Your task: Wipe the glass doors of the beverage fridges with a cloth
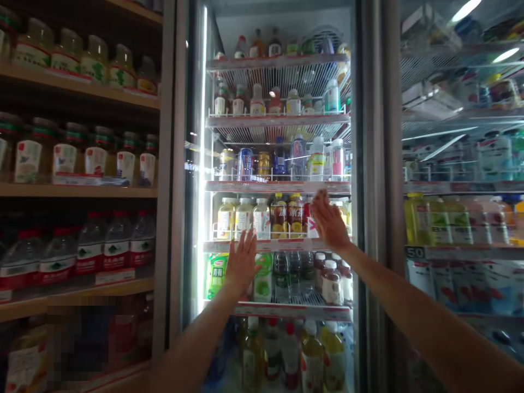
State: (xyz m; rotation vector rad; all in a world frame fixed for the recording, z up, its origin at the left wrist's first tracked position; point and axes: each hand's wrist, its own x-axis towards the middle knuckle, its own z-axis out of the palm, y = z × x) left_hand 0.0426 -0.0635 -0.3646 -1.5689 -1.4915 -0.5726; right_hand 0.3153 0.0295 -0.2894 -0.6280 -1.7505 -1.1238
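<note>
Both my arms reach forward toward a lit drinks fridge [278, 187] with several shelves of bottles and cans. My left hand [242, 265] has its fingers stretched upward and holds nothing. It is in front of the lower shelves, nearest a green package [216, 275] and a green-labelled bottle [263, 278]. Higher and to the right, my right hand [329, 221] is flat with fingers extended, also holding nothing. It covers part of a row with brown tea bottles [287, 215] and white-labelled bottles [244, 215]. Whether either hand touches the glass, I cannot tell.
Wooden shelves [82, 191] on the left carry jars [98, 153] and red-capped water bottles [118, 240]. A grey frame post [379, 180] separates this fridge from another glass-fronted cooler [462, 188] on the right. Faint reflections show over the fridge front.
</note>
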